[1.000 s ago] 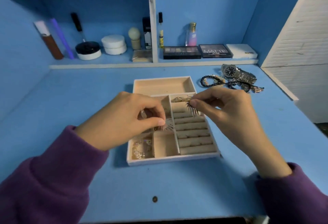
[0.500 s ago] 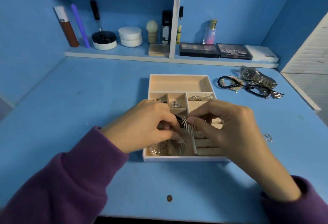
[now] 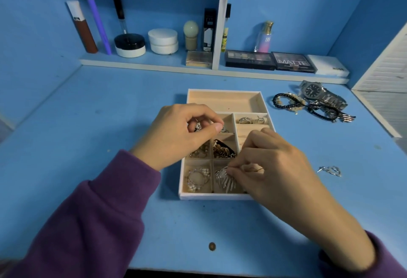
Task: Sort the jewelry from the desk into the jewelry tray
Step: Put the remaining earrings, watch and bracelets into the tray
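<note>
In the middle of the blue desk (image 3: 110, 112), a pale wooden jewelry tray (image 3: 215, 196) with many compartments.

Left hand (image 3: 182, 132) above the left middle part of the tray, fingers curled, thumb and fingertips pinching a small silver piece (image 3: 198, 126), too small to tell of which kind. Right hand (image 3: 271, 167) low over the near part of the tray, thumb and forefinger closed on a spiky silver earring (image 3: 224, 180), prongs down inside the near middle compartment. Touching the floor there or not: cannot tell. Both arms in purple sleeves.

In the near left compartment, a pearl hoop (image 3: 197, 178). Just beyond the earring, in the middle row, a heap of gold chains (image 3: 222, 151). In a small compartment at the far right, two rings (image 3: 245, 120).

Outside the tray, far right on the desk, black bead bracelets (image 3: 284, 101) touching a steel wristwatch (image 3: 313, 90) with dark dial, name on the dial not readable. Nearer, well apart from these, a little silver item (image 3: 330, 171) lying alone.

On the low shelf at the far side, a dark palette (image 3: 291, 63) with the word "MATTE" in big pale letters, the smaller line under it not readable. Left of it, an open eyeshadow palette (image 3: 248, 59); right of it, a white box (image 3: 328, 68). Behind, a pink-violet perfume bottle (image 3: 264, 39) with gold cap and a small mark, perhaps "SB". Further left, a black carton (image 3: 208, 29) with white print, too small to read.
</note>
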A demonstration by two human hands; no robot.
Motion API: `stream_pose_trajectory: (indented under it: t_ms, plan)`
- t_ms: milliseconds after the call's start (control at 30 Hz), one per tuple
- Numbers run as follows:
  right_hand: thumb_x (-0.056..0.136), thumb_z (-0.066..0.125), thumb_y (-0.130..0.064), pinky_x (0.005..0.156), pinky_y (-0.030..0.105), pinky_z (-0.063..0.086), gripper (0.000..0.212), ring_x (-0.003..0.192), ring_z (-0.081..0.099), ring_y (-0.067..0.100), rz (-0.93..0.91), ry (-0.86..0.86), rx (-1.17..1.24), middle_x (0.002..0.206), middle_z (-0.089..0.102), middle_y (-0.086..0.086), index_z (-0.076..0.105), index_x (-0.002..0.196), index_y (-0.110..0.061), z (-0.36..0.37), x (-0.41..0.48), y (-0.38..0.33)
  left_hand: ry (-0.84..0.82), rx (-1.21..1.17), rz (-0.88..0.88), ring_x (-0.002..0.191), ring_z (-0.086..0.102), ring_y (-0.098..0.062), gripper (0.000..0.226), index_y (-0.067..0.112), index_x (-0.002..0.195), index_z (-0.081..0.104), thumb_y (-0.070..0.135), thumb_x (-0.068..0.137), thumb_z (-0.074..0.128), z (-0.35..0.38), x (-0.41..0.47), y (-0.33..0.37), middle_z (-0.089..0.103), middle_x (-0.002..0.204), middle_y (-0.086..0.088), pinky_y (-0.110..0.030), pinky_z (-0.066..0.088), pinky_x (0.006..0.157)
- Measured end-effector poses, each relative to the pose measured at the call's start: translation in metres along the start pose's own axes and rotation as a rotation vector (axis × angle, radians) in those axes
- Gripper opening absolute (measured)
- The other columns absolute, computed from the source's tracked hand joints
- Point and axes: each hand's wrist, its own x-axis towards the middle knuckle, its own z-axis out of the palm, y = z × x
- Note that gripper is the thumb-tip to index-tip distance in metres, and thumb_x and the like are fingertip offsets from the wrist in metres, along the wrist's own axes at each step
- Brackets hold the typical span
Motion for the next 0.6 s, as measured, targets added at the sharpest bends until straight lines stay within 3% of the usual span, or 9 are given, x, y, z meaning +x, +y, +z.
stream_pose_trajectory:
  t_ms: [233,433,600]
  plan:
    - [0.064,0.066,-0.027,0.042,0.024,0.035,0.008,0.070,0.039,0.010,0.043,-0.013,-0.073,0.065,0.050,-0.010,0.064,0.058,-0.023,0.008,-0.001,-0.004,0.100,0.003,0.038,0.058,0.042,-0.005,0.006,0.029,0.082,0.071,0.026,0.081,0.065,0.008,0.005,-0.003,0.062,0.069,0.010,-0.012,0.037,0.054]
    - [0.071,0.060,-0.040,0.047,0.026,0.039,0.016,0.073,0.044,0.010,0.057,-0.041,-0.045,0.069,0.046,-0.011,0.071,0.075,-0.029,0.005,-0.004,0.004,0.243,0.070,0.079,0.085,0.051,0.001,0.017,0.031,0.088,0.068,0.040,0.080,0.055,0.018,0.011,-0.014,0.062,0.085,0.020,-0.008,0.037,0.065]
    - [0.078,0.068,-0.023,0.061,0.017,0.038,0.003,0.066,0.043,0.011,0.247,0.029,0.089,0.072,0.056,-0.007,0.071,0.079,-0.024,-0.024,-0.002,0.042,0.258,0.122,0.122,0.087,0.044,0.008,0.029,0.033,0.092,0.066,0.050,0.079,0.046,0.019,0.013,-0.020,0.056,0.089,0.026,-0.005,0.034,0.071]
